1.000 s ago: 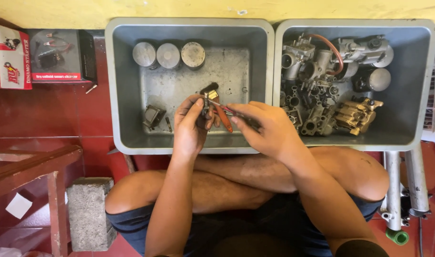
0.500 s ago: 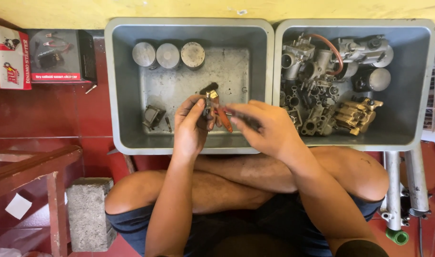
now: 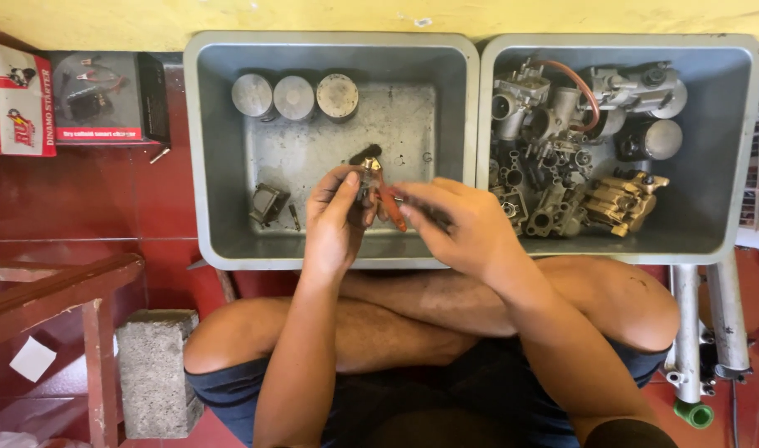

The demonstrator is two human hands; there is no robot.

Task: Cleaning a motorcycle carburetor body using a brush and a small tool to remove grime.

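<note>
Over the left grey tub, the left hand is closed around a small metal part; the right hand grips orange-handled pliers touching it. If the pliers slip, the part may drop into this tub

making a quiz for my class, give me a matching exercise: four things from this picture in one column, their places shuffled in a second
Things:
1. three pistons
2. carburettors
3. concrete block
4. pliers

Places:
a. on the floor, beside the person's knee
b. between the left hand and the right hand
c. far edge of the left tub
d. in the right tub

Pairs: 1-c, 2-d, 3-a, 4-b
</note>
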